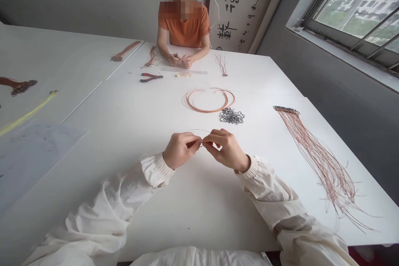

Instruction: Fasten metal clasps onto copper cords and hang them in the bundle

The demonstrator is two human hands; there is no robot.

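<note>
My left hand point(181, 149) and my right hand point(227, 147) meet over the white table point(193, 199), fingers pinched together. Between them runs a thin cord point(199, 131) that arcs up from the fingertips, and a small dark piece sits at the pinch. Both wrists wear cream sleeves. Just beyond my hands lies a pile of small dark metal clasps point(231, 116), and behind it a coil of copper-coloured cord point(209, 99).
A long bundle of finished copper cords point(321, 162) fans out at the right. Across the table a person in an orange shirt point(183, 29) works with both hands, near red-handled pliers point(150, 77), a ruler point(183, 70) and more cords. Yellow cord point(28, 114) lies far left.
</note>
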